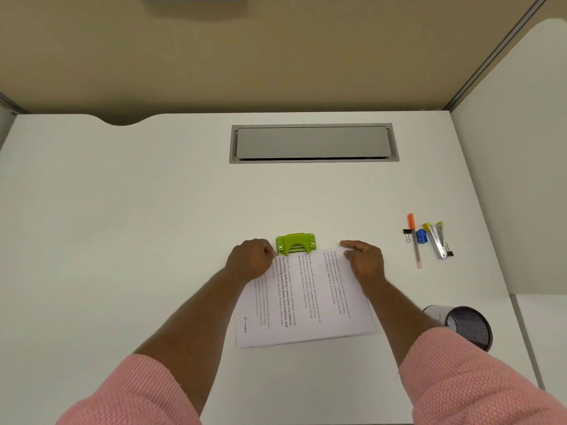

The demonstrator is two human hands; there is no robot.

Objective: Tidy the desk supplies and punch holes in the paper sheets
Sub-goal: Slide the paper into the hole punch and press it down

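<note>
A stack of printed paper sheets (pixel 310 302) lies on the white desk (pixel 153 210), its far edge pushed into the slot of a green hole punch (pixel 296 243). My left hand (pixel 250 260) grips the far left corner of the sheets, just left of the punch. My right hand (pixel 363 262) pinches the far right corner of the same stack. To the right lie an orange-capped pen (pixel 414 240), a blue sharpener (pixel 421 236), a silver stapler (pixel 437 240), a yellow-capped item (pixel 426 226) and a black binder clip (pixel 407 233).
A black mesh pen cup (pixel 468 326) lies on its side near my right forearm. A grey cable hatch (pixel 313 143) is set into the desk at the back. A beige partition rises behind, and a white panel stands at the right.
</note>
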